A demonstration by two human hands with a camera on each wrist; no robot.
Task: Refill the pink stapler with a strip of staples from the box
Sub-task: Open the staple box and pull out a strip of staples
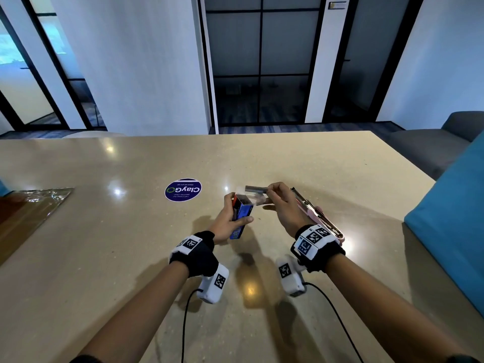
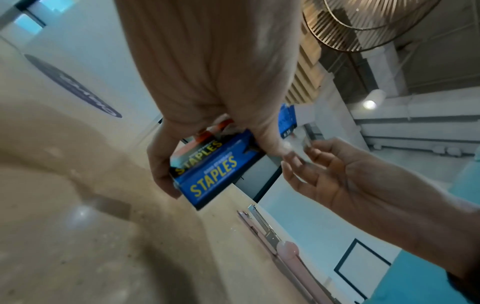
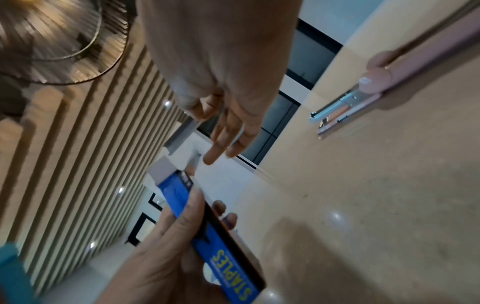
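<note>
My left hand (image 1: 230, 218) grips the blue staples box (image 1: 241, 218) above the table, its end flap open; the box (image 2: 215, 172) reads STAPLES, and it (image 3: 223, 242) also fills the bottom of the right wrist view. Just right of the box's open end, my right hand (image 1: 280, 203) pinches a grey strip of staples (image 1: 256, 190) between thumb and forefinger. The strip (image 3: 182, 133) points toward the box mouth. The pink stapler (image 1: 320, 218) lies opened flat on the table behind my right hand, metal channel up, seen as the stapler (image 2: 275, 242) and the stapler (image 3: 376, 82).
The beige table (image 1: 131, 258) carries a round purple ClayGo sticker (image 1: 183, 189) left of the hands and a clear plastic sheet (image 1: 34, 205) at the far left edge. A blue cushion (image 1: 450, 231) and a grey sofa (image 1: 432, 145) stand on the right.
</note>
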